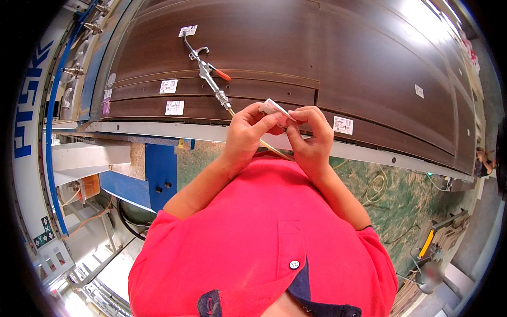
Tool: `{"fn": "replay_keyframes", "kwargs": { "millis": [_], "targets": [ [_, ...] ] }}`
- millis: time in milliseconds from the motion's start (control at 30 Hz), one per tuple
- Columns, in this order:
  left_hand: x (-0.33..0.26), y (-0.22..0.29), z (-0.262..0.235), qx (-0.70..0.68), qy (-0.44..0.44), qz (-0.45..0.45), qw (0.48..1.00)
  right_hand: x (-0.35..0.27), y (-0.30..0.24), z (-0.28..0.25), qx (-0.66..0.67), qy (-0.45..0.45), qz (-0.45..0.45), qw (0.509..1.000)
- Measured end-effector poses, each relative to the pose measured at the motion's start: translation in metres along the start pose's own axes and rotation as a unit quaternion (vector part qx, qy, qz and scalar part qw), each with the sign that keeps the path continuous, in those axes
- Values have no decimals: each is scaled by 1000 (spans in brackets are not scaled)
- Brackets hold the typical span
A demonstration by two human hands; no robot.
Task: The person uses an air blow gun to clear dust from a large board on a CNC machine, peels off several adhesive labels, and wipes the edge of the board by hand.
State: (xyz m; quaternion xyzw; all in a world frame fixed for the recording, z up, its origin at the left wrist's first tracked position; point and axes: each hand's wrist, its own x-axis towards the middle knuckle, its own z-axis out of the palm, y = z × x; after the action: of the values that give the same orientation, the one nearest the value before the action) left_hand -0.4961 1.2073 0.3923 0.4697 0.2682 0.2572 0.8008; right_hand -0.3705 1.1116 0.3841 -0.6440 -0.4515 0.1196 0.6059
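In front of my chest, both hands are closed on one small white paper label point(271, 106), which looks bent or folded. My left hand point(244, 132) grips its left part between thumb and fingers. At the label's right corner, the fingertips of my right hand point(312, 138) pinch the edge. Just beyond my left hand, a silver air blow gun point(209, 79) with an orange lever lies on the dark brown panels point(253, 37). Its thin yellowish hose point(274, 150) runs back beneath my hands.
Several white printed labels point(343, 125) are stuck on the panels. A pale metal edge point(158, 130) borders the work surface near me. To the left stands a machine beam point(31, 116) with a blue strip and tool holders point(74, 71). Green dusty floor point(391, 195) shows at right.
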Motion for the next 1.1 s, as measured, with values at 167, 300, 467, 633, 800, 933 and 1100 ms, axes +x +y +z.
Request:
{"fn": "replay_keyframes", "kwargs": {
  "millis": [167, 300, 467, 633, 800, 933, 1100],
  "targets": [
    [0, 0, 1, -10, -8, -42, 999, 4, -1, -2, -137, 24, -140, 980],
    [-1, 3, 0, -30, -3, -46, 998, 6, -4, -2, -233, -4, -189, 954],
    [1, 3, -5, 4, 23, -34, 999, 7, -9, 0, -193, -48, -132, 971],
    [0, 3, -5, 5, 32, -18, 999, 5, -8, 4, -50, -37, 9, 998],
    [3, 5, -4, 29, 24, -5, 999, 4, -3, 2, 2, -41, 34, 999],
    [3, 3, -10, 49, -3, 21, 999, 2, 2, 0, 66, -35, 66, 995],
    [3, 2, -14, 78, -14, 30, 996, 7, -4, -4, -16, -4, -41, 999]
  ]
}}
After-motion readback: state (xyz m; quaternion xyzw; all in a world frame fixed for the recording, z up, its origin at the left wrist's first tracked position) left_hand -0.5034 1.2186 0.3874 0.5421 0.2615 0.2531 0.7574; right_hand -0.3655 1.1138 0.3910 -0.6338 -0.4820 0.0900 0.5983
